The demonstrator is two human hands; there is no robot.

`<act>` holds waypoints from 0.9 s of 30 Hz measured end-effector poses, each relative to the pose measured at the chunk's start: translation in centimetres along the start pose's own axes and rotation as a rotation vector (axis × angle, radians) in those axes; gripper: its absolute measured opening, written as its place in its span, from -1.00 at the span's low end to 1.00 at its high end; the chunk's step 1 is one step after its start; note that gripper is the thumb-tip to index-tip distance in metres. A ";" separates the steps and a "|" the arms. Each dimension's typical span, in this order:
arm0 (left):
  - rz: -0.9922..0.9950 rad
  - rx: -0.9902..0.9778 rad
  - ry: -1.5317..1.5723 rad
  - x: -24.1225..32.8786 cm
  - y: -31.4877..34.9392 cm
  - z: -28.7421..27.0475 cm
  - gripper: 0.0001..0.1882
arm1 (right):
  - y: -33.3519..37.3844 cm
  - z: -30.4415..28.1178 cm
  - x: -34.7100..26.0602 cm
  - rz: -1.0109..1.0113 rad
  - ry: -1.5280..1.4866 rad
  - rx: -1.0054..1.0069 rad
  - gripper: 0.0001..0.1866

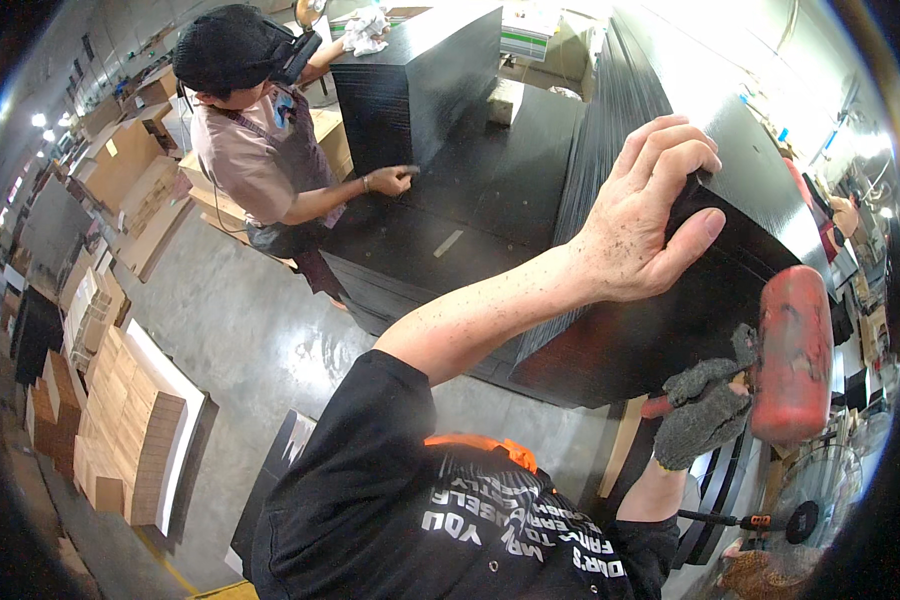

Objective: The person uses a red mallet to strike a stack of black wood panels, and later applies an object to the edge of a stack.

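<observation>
My bare left hand (660,210), speckled with dark dust, curls its fingers over the upper corner of a tall stack of black panels (730,150). Its thumb stands apart from the fingers, with the dark panel corner between them. Lower right, my right hand (705,410) wears a grey knit glove and is closed round the handle of a mallet (795,355). The mallet's large red cylindrical head is scuffed with dark marks and stands upright close beside the stack. Part of the handle is hidden by the glove.
At the far left a co-worker (260,150) reaches over a lower black panel surface (460,215), beside another black stack (380,110). A small pale block (502,102) lies there. Wooden boards (130,430) stand on the floor at left. A fan (805,520) is at lower right.
</observation>
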State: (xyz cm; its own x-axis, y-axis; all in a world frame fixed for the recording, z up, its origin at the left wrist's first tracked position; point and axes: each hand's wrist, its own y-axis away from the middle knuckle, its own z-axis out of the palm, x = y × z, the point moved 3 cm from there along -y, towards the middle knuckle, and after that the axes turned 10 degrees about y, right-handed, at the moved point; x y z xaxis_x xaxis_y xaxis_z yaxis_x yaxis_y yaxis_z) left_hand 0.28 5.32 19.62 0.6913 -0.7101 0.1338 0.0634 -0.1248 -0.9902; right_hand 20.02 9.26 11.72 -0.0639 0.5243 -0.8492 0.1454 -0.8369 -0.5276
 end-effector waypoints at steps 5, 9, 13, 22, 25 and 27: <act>0.013 0.031 0.011 -0.4 0.0 0.4 -0.60 | -0.5 -0.9 1.4 -0.043 -0.024 -0.011 -0.17; 0.012 0.028 0.008 -0.7 0.0 0.4 -0.60 | -0.5 -0.4 1.4 -0.032 -0.023 -0.006 -0.16; 0.025 0.039 0.010 -1.0 0.1 0.5 -0.62 | -0.3 -0.5 1.0 0.006 0.047 -0.116 -0.17; 0.028 0.041 0.001 -0.9 0.2 0.5 -0.63 | -0.2 -0.2 0.9 0.037 0.041 -0.001 -0.19; 0.031 0.045 -0.009 -0.6 0.4 0.6 -0.63 | 0.1 -0.2 1.3 -0.061 0.066 0.027 -0.17; 0.032 0.056 0.006 -0.5 0.3 0.8 -0.63 | 0.3 -0.3 1.2 -0.021 0.116 0.041 -0.19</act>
State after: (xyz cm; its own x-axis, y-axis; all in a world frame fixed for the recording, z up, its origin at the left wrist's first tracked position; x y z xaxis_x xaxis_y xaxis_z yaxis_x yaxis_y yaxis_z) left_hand 0.47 6.19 19.20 0.6895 -0.7170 0.1020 0.0812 -0.0634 -0.9947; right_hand 20.26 9.70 10.59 0.0483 0.5543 -0.8309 0.1046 -0.8301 -0.5477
